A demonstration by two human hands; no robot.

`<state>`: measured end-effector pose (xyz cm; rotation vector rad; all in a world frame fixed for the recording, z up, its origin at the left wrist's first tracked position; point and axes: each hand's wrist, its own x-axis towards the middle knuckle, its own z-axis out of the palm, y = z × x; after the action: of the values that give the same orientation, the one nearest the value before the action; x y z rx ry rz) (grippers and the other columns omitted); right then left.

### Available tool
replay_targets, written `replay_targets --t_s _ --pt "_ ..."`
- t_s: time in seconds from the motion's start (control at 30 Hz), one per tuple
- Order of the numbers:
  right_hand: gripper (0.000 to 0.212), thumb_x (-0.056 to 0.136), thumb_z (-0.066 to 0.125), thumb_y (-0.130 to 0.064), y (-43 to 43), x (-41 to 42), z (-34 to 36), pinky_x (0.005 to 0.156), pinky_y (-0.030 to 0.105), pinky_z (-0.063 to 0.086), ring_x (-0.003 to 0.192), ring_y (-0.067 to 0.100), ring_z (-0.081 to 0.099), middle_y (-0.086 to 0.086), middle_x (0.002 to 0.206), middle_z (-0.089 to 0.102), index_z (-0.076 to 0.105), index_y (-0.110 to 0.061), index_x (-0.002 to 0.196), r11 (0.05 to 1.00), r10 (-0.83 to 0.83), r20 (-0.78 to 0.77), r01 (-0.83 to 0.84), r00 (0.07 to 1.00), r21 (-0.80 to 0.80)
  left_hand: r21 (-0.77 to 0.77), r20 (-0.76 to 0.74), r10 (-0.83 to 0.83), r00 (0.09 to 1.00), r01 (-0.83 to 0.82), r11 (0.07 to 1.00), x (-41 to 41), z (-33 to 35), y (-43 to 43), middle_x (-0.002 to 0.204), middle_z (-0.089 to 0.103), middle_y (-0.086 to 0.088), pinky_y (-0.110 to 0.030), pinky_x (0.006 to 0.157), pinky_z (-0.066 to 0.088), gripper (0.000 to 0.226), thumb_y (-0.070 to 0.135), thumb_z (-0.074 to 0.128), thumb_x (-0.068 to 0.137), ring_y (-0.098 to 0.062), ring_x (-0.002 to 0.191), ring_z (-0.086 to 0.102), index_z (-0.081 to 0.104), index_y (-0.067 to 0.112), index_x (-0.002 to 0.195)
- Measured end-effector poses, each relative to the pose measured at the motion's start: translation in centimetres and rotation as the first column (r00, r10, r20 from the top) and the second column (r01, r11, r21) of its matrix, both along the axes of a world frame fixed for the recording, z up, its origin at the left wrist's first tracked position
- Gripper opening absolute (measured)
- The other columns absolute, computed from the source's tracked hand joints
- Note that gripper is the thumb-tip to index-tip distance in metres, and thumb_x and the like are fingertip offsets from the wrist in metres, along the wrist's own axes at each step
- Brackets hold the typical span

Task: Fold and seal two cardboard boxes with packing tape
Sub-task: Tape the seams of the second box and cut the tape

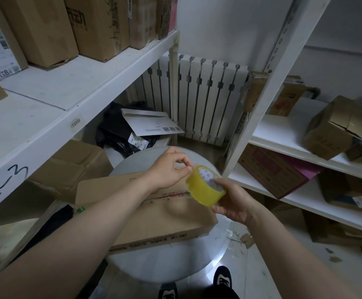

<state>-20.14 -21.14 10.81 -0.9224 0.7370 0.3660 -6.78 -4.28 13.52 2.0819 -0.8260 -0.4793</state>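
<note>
1. The right hand (232,200) is gripping the tape roll (204,185) from below and behind, fingers wrapped around its yellowish rim, holding it up over the box (154,214)
2. The left hand (169,169) is pinching at the top edge of the roll with thumb and forefinger closed together (whether a tape end is caught between them is too small to tell)
3. The box is lying flat and closed on the round table (171,268), with both forearms crossing above it; its printed side edge is facing the person
4. A second box (76,162) is sitting open-flapped to the left, beside the table and under the left shelf (52,100)
5. More cartons are standing on that shelf, and others are lying tilted on the right shelf (283,130)
6. A radiator (206,93) is showing at the back wall, and two black shoes (222,279) are showing below the table's near rim
</note>
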Motion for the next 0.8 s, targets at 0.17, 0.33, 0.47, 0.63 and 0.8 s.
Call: replay_targets --t_s 0.17,0.33,0.47,0.63,0.8 --pt "0.025 0.103 0.046 -0.023 0.8 -0.6 -1.5 0.068 0.036 0.057 0.088 0.024 0.066 0.013 0.113 0.063 0.055 -0.015 0.126 0.899 0.05 0.03 -0.032 0.998 -0.437 0.031 0.041 -0.016 0.999 0.015 0.999 -1.0 -0.3 -1.6 0.08 0.066 0.017 -0.022 0.081 0.05 0.015 0.018 0.066 0.087 -0.004 0.082 0.062 0.064 0.029 0.076" --pt "0.02 0.101 0.049 -0.034 1.4 -1.6 -1.1 0.072 0.019 0.043 0.09 0.009 0.055 -0.002 0.102 0.057 0.063 -0.023 0.093 0.727 0.063 0.213 0.102 0.975 -0.679 0.121 0.078 -0.04 0.996 0.031 0.992 -1.1 -0.9 -2.6 0.079 0.065 0.01 -0.026 0.076 0.047 0.007 0.024 0.061 0.092 -0.004 0.075 0.057 0.064 0.025 0.086" --pt "0.055 0.098 0.044 -0.052 1.5 -2.9 -0.3 0.08 0.027 0.045 0.075 0.001 0.049 -0.002 0.086 0.052 0.062 -0.002 0.085 0.786 0.136 0.284 0.071 0.949 -0.614 0.12 0.041 0.085 0.996 -0.09 0.989 -0.3 -2.3 -3.3 0.069 0.058 0.016 -0.03 0.077 0.053 0.008 0.018 0.061 0.093 -0.002 0.068 0.055 0.066 0.021 0.089" --pt "0.029 0.071 0.058 -0.047 0.6 -3.1 -2.8 0.08 0.029 0.042 0.089 0.011 0.056 -0.001 0.084 0.061 0.069 -0.022 0.078 0.681 0.308 0.257 -0.024 0.916 -0.732 0.166 0.001 0.055 0.998 -0.055 0.985 -0.1 -4.1 -4.2 0.074 0.061 0.011 -0.016 0.075 0.04 0.025 0.018 0.064 0.093 -0.003 0.072 0.055 0.067 0.022 0.118" --pt "0.017 0.082 0.058 -0.039 -0.3 -3.4 -3.5 0.068 0.03 0.039 0.07 0.012 0.051 0.002 0.073 0.055 0.062 -0.025 0.074 0.616 0.339 0.098 -0.142 0.936 -0.775 0.24 -0.033 0.12 0.992 -0.109 0.965 0.4 -5.9 -5.1 0.091 0.073 -0.001 -0.014 0.074 0.04 0.024 0.02 0.061 0.095 -0.01 0.085 0.067 0.067 0.014 0.117"
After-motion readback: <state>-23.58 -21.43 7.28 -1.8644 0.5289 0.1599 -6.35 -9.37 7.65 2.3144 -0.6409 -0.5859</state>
